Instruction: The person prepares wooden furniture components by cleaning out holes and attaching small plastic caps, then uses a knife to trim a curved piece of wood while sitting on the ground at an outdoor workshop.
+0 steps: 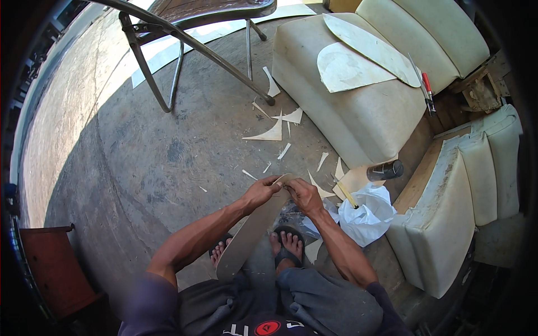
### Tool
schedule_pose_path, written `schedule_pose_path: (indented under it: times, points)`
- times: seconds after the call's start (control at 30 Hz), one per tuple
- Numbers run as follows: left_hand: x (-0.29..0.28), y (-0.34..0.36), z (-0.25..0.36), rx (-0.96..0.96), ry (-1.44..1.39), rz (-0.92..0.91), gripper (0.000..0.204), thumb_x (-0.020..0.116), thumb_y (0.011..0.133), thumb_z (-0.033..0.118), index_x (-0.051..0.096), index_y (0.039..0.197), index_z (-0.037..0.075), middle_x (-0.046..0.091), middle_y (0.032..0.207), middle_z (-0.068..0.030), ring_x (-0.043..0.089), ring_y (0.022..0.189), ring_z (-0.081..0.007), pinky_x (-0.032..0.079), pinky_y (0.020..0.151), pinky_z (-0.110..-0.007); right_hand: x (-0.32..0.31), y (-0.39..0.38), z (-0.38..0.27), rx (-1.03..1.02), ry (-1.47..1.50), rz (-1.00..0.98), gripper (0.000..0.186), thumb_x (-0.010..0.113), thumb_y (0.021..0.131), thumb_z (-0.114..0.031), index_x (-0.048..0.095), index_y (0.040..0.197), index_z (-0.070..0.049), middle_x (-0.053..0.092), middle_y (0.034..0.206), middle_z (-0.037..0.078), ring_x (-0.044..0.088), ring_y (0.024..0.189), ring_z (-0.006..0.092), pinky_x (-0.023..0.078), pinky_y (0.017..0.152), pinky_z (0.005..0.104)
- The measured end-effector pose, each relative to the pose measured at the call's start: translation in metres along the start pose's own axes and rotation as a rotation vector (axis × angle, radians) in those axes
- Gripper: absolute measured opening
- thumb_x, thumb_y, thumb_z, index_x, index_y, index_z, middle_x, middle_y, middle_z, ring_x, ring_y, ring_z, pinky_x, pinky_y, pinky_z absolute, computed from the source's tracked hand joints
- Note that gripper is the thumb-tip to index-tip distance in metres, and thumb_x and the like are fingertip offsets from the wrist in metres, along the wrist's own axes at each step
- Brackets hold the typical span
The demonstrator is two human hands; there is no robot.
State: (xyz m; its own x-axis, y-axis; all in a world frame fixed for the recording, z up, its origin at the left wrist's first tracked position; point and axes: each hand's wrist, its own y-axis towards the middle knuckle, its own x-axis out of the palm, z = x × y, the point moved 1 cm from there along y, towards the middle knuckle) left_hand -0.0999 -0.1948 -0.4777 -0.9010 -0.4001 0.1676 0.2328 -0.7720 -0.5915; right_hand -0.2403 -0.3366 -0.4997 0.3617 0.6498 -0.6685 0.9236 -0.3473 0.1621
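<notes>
A long brown strip of thin board (250, 238) with rounded ends slants from between my knees up to my fingers. My left hand (262, 191) pinches its far end from the left, thumb on top. Close beside it, my right hand (305, 196) grips the same end with bent fingers; the fingertips are partly hidden. Right of my right hand lie a crumpled white plastic bag (370, 210) and a yellow-handled tool (348, 196), perhaps a cutter. Pale pointed offcuts (272, 133) are scattered on the floor beyond my hands.
A cream padded seat (330, 112) at upper right bears white cut shapes (353, 70) and a red-handled tool (427, 84). Another cream seat (443, 224) stands right, near a dark canister (385, 169). A metal-legged chair (210, 53) stands far; a red panel (59, 271) is left.
</notes>
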Motion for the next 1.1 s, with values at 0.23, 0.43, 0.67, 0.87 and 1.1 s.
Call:
schedule_pose_path:
  times: [0.23, 0.43, 0.67, 0.87, 1.1]
  points:
    - [0.002, -0.004, 0.004, -0.052, -0.050, 0.019, 0.050, 0.056, 0.104, 0.030, 0.054, 0.146, 0.003, 0.064, 0.134, -0.0105, 0.060, 0.119, -0.0193, 0.047, 0.102, -0.033, 0.000, -0.002, -0.013, 0.228, 0.159, 0.011, 0.017, 0.072, 0.090, -0.009, 0.070, 0.106, -0.003, 0.072, 0.100, 0.016, 0.072, 0.092, 0.0347, 0.058, 0.078, 0.0385]
    - [0.003, 0.003, -0.003, -0.017, 0.028, 0.038, 0.049, 0.056, 0.104, 0.033, 0.059, 0.141, 0.002, 0.068, 0.125, -0.0102, 0.063, 0.111, -0.0189, 0.049, 0.096, -0.033, -0.003, 0.003, -0.014, 0.287, 0.152, -0.028, 0.020, 0.072, 0.090, -0.010, 0.070, 0.108, -0.003, 0.072, 0.101, 0.017, 0.073, 0.092, 0.0336, 0.057, 0.079, 0.0379]
    - [-0.001, 0.004, 0.003, -0.190, 0.068, -0.003, 0.049, 0.054, 0.104, 0.036, 0.061, 0.139, 0.002, 0.070, 0.118, -0.0127, 0.066, 0.102, -0.0201, 0.052, 0.090, -0.034, 0.002, 0.001, -0.003, 0.101, 0.071, 0.004, 0.020, 0.072, 0.087, -0.009, 0.066, 0.105, -0.002, 0.070, 0.103, 0.017, 0.070, 0.091, 0.0355, 0.056, 0.077, 0.0415]
    - [-0.009, 0.012, -0.007, -0.090, 0.110, -0.002, 0.046, 0.054, 0.104, 0.028, 0.059, 0.139, -0.001, 0.070, 0.118, -0.0141, 0.068, 0.101, -0.0219, 0.053, 0.090, -0.036, -0.010, 0.007, -0.002, 0.271, 0.021, -0.164, 0.022, 0.075, 0.082, -0.015, 0.063, 0.090, 0.002, 0.070, 0.093, 0.021, 0.068, 0.084, 0.0392, 0.055, 0.077, 0.0443]
    - [-0.071, 0.037, 0.002, -0.164, 0.299, 0.000, 0.042, 0.059, 0.099, 0.017, 0.061, 0.138, 0.000, 0.072, 0.117, -0.0160, 0.069, 0.104, -0.0242, 0.053, 0.092, -0.037, -0.071, -0.027, 0.051, 0.589, -0.214, -0.013, 0.028, 0.070, 0.083, -0.016, 0.071, 0.107, -0.001, 0.070, 0.092, 0.023, 0.068, 0.088, 0.0418, 0.054, 0.082, 0.0505]
